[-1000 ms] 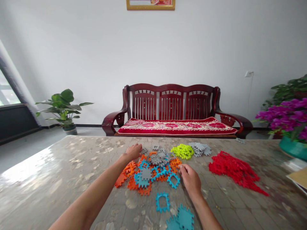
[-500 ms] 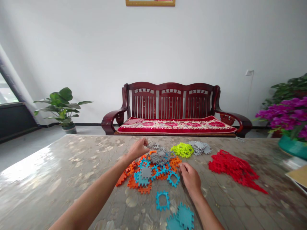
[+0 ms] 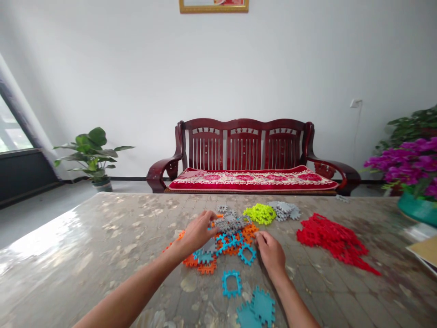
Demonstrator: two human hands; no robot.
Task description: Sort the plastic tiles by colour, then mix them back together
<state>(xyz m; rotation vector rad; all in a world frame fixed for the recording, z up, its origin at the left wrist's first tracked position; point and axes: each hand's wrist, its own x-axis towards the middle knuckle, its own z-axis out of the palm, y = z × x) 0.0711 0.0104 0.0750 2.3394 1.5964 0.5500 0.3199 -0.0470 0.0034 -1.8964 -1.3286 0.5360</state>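
Observation:
My left hand point(image 3: 200, 231) reaches over a mixed pile of notched puzzle-like pieces, its fingers apart at the grey pieces point(image 3: 229, 223) on top. Orange pieces point(image 3: 251, 231) and blue pieces point(image 3: 246, 253) lie beneath and around them. Beside the pile's right edge rests my right hand point(image 3: 271, 253), its fingers curled together near an orange piece; whether anything is between them is too small to tell. Nearer to me lie a blue ring-shaped piece point(image 3: 231, 283) and two teal pieces point(image 3: 262, 306) that overlap.
Behind the pile are yellow-green pieces point(image 3: 260, 213) and more grey pieces point(image 3: 286, 211). A red heap point(image 3: 329, 239) lies to the right on the table point(image 3: 112, 255). Purple flowers in a teal pot point(image 3: 417, 210) stand at the right edge, near a folder point(image 3: 425, 251).
My left hand has moved down and toward me, from behind the pile onto it, and its fingers have opened. A small grey piece now shows behind the pile. My right hand has stayed in place.

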